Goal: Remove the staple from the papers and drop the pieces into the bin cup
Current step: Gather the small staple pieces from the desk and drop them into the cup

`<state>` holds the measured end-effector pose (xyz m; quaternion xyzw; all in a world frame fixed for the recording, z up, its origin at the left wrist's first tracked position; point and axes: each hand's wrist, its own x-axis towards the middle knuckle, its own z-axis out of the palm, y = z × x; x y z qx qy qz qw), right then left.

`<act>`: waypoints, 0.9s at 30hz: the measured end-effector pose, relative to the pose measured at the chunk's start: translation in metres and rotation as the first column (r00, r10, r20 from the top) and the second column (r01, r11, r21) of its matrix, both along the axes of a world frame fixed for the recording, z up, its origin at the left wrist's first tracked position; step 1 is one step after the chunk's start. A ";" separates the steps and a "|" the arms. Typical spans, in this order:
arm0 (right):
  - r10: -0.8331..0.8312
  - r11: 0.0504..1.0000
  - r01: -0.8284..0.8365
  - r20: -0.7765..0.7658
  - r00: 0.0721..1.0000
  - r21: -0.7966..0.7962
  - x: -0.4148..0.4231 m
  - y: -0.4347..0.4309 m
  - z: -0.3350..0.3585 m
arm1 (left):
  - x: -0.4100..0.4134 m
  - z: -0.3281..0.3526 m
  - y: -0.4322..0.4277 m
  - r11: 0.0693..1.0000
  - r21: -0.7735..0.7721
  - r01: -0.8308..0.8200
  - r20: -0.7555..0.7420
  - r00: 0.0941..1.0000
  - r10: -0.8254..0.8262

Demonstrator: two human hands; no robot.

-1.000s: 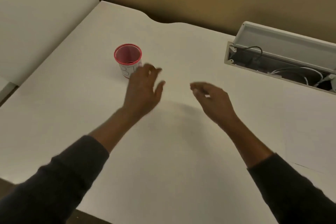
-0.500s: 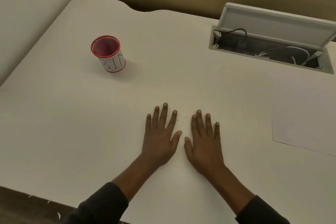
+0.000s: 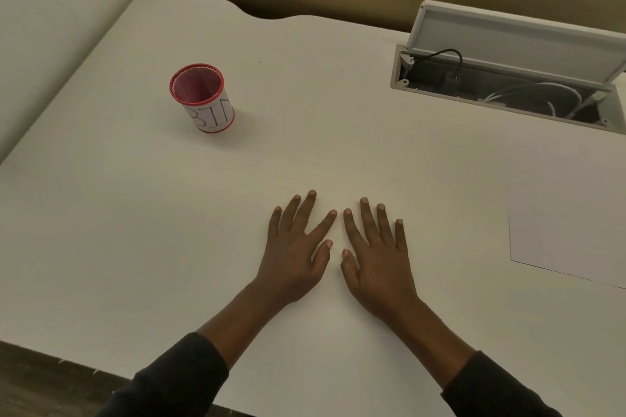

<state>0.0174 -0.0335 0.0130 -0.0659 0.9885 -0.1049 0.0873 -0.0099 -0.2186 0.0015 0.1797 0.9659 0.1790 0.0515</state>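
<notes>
Far left, a pale partition panel (image 3: 50, 27) rises along the edge of your white desk (image 3: 118, 247). Next, upper left on the desk, the bin cup (image 3: 202, 98) stands upright: red mesh w/ a white label reading "BIN", its mouth open at the top, nothing touching it. Centre, nearer you, both hands lie palm-down on the desk, side by side but apart. Your left hand (image 3: 294, 254) is flat, fingers straight & spread, holding nothing. Its thumb tip sits just beside the thumb of your right hand (image 3: 376, 257), which is also flat, fingers fanned, holding nothing. Dark sleeves (image 3: 176, 379) cover both arms at the bottom edge. Upper right, a cable hatch (image 3: 398, 78) is set into the desk, its grey lid (image 3: 518, 34) propped open toward the back. A black cable (image 3: 450, 54) & white cables (image 3: 528, 95) lie inside. Far right, below the hatch, the papers (image 3: 569, 220) lie flat on the desk, well apart from both hands & from the cup, partly cut off by the frame edge. Whether they carry a staple can't be told.
</notes>
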 end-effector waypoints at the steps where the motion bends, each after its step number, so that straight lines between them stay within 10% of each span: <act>1: -0.012 1.000 0.012 0.001 1.000 0.004 0.004 0.002 -0.001 | 0.004 -0.001 -0.002 1.000 0.016 -0.007 -0.009 1.000 0.008; 27: -0.059 0.981 0.008 -0.259 0.964 -0.193 -0.038 -0.032 0.011 | 0.013 -0.005 -0.005 0.988 0.052 -0.144 -0.048 0.988 0.147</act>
